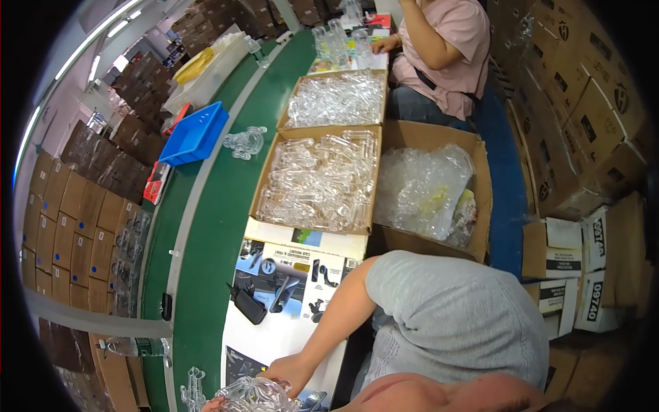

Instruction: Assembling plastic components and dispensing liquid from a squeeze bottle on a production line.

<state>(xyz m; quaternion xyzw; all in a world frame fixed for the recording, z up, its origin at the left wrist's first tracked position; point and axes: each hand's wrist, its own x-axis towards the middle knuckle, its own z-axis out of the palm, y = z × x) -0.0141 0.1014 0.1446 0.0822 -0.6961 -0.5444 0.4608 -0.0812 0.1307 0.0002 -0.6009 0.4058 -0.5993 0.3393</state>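
At the lower edge, a clear, rounded glass-like vessel [255, 393] is held over the white printed boxes. My right hand [290, 375] comes down from the grey sleeve and is closed on its right side. Only a little of my left hand [214, 404] shows at the bottom edge, its fingers against the vessel's left side; the rest is cut off. Just left of it, another clear vessel [194, 388] stands upright on the green belt. A black device with a clip [248, 306] lies on the printed boxes [274, 240] beyond my right hand.
Two open cartons of clear pieces [316, 180] stand beyond the printed boxes. A carton of plastic wrap [425, 189] sits to their right. The green belt [213, 226] carries a clear vessel [245, 142] and a blue tray [194, 134]. A co-worker [443, 55] sits at the far end.
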